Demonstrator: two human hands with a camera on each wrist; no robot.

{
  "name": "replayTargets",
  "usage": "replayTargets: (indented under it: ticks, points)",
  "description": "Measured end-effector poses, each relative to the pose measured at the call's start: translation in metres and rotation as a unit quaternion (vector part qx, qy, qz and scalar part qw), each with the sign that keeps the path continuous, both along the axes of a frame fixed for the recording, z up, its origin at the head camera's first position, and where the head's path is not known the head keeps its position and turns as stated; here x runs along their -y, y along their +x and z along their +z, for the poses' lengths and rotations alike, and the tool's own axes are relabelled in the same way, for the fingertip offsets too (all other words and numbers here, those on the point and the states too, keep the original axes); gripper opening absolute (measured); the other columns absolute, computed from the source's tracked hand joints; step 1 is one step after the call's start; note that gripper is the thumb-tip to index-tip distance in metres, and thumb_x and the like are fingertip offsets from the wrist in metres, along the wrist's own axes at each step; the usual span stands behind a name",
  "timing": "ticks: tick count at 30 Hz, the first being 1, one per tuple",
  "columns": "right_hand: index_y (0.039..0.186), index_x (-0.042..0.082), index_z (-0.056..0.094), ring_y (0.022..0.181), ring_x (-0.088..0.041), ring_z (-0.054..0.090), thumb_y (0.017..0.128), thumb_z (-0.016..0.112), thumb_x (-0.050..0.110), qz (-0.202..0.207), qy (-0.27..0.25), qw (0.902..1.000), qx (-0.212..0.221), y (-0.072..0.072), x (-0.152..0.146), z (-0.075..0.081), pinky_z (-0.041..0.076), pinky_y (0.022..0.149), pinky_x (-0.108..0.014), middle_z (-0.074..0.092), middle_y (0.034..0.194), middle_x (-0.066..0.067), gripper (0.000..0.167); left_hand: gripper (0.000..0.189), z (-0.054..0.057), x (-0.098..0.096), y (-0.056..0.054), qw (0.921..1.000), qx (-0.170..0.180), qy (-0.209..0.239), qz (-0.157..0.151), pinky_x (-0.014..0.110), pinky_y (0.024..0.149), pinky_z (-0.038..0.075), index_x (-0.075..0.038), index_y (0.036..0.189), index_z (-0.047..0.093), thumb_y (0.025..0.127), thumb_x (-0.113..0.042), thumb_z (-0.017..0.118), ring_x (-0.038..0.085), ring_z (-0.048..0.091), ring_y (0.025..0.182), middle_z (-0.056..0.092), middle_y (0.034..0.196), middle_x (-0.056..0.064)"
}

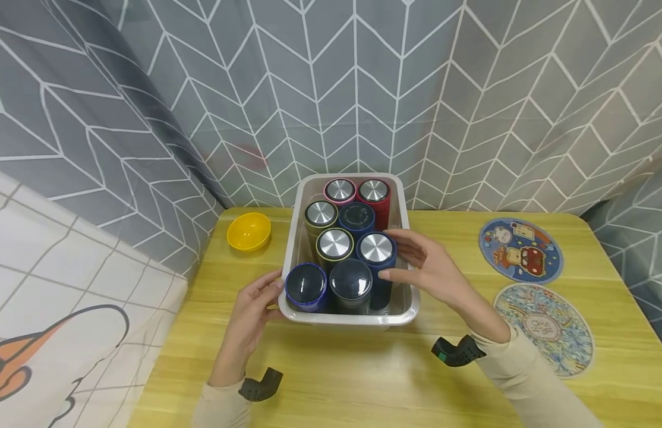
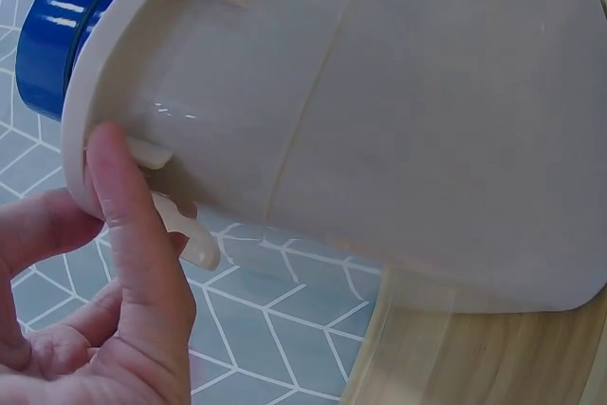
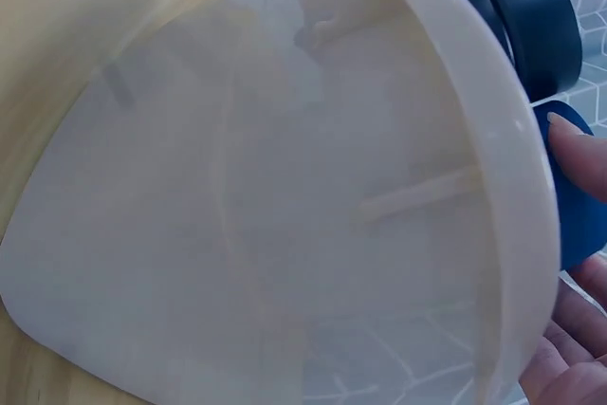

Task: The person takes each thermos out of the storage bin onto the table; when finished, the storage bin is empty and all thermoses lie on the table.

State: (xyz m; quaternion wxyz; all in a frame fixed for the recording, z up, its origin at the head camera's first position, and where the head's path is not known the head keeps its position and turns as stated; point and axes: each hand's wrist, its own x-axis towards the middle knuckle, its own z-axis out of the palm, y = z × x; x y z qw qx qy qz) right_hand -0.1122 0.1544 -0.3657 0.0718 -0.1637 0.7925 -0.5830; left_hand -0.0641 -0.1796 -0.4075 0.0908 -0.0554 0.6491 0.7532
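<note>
A white plastic bin (image 1: 352, 320) full of thermos bottles stands on the table. My left hand (image 1: 253, 312) pinches the rim at its near left corner; in the left wrist view a finger presses against the rim of the bin (image 2: 379, 120). Inside the bin's right side is a dark blue thermos (image 1: 383, 270) with a silver-topped lid. My right hand (image 1: 432, 267) grips it near the top, thumb on the near side and fingers behind. The right wrist view shows the thumb on the blue thermos (image 3: 574, 201) above the rim. Most of the bottles' bodies are hidden within the bin.
Beside the bin at left sits a yellow bowl (image 1: 249, 232). Two round patterned mats, a blue one (image 1: 494, 252) and a pale one (image 1: 568, 321), lie on the wooden table (image 1: 320, 374) at right. A grey patterned curtain (image 1: 358, 89) hangs behind.
</note>
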Motion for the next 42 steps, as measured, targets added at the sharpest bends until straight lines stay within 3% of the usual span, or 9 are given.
replayTargets:
  ticks: [3,7,13,23,26,34,42]
  points:
    - [0.144,0.01,0.051,0.137,-0.033,0.053,0.078,0.084,0.009,0.007,0.004,1.0,0.005,-0.003,0.005,0.001,0.041,0.115,-0.041,0.057,0.143,-0.013,0.073,0.047,-0.001,0.0,-0.001,1.0,0.005,0.004,0.005,0.024,0.065,0.06,0.011,0.145,0.041,0.101,-0.005,0.05,0.006,0.068,0.076,0.069,0.087,-0.009]
    - [0.144,0.009,0.05,0.14,-0.035,0.05,0.075,0.085,0.009,0.01,0.016,0.9998,0.01,-0.005,0.01,0.002,0.036,0.118,-0.047,0.055,0.143,-0.014,0.077,0.048,0.0,-0.003,-0.001,0.9999,0.009,0.006,0.006,0.023,0.064,0.059,0.01,0.145,0.041,0.1,-0.004,0.051,0.006,0.068,0.077,0.067,0.086,-0.009]
    - [0.143,0.009,0.05,0.14,-0.036,0.049,0.075,0.084,0.007,0.021,0.02,0.9996,0.002,-0.007,0.01,0.001,0.033,0.12,-0.051,0.055,0.142,-0.015,0.076,0.05,0.001,-0.007,-0.004,0.9999,0.01,0.01,0.005,0.021,0.061,0.058,0.012,0.144,0.041,0.098,-0.002,0.053,0.006,0.068,0.076,0.067,0.086,-0.008]
    - [0.138,0.004,0.048,0.131,-0.035,0.055,0.072,0.086,0.005,0.027,0.01,0.9996,0.004,-0.008,0.008,-0.002,0.038,0.117,-0.049,0.057,0.133,-0.017,0.076,0.049,-0.001,-0.008,-0.005,0.9999,0.001,0.008,-0.011,0.018,0.059,0.055,0.014,0.144,0.04,0.098,-0.001,0.051,0.005,0.065,0.075,0.065,0.089,-0.008]
    - [0.139,0.006,0.052,0.128,-0.031,0.057,0.071,0.087,0.006,0.02,0.008,0.9998,-0.005,-0.008,0.007,-0.003,0.041,0.115,-0.046,0.058,0.135,-0.015,0.076,0.049,-0.001,-0.008,-0.006,0.9999,-0.001,0.011,-0.013,0.018,0.059,0.056,0.014,0.144,0.039,0.098,-0.001,0.051,0.004,0.065,0.076,0.065,0.089,-0.008]
    - [0.138,0.016,0.059,0.122,-0.021,0.063,0.07,0.091,0.013,-0.017,0.023,0.999,-0.033,-0.004,0.0,-0.001,0.047,0.101,-0.013,0.064,0.135,-0.006,0.076,0.049,-0.002,-0.008,-0.006,0.9998,-0.004,0.013,-0.011,0.02,0.059,0.057,0.015,0.144,0.039,0.099,-0.001,0.051,0.005,0.066,0.076,0.066,0.089,-0.008]
    - [0.138,0.023,0.059,0.117,-0.004,0.063,0.072,0.09,0.015,-0.062,0.027,0.9951,-0.072,0.001,-0.008,0.035,0.047,0.101,-0.012,0.065,0.131,0.001,0.073,0.05,-0.002,-0.003,-0.004,0.9999,-0.006,0.011,-0.007,0.02,0.06,0.057,0.014,0.144,0.039,0.099,-0.001,0.051,0.004,0.066,0.076,0.065,0.087,-0.009]
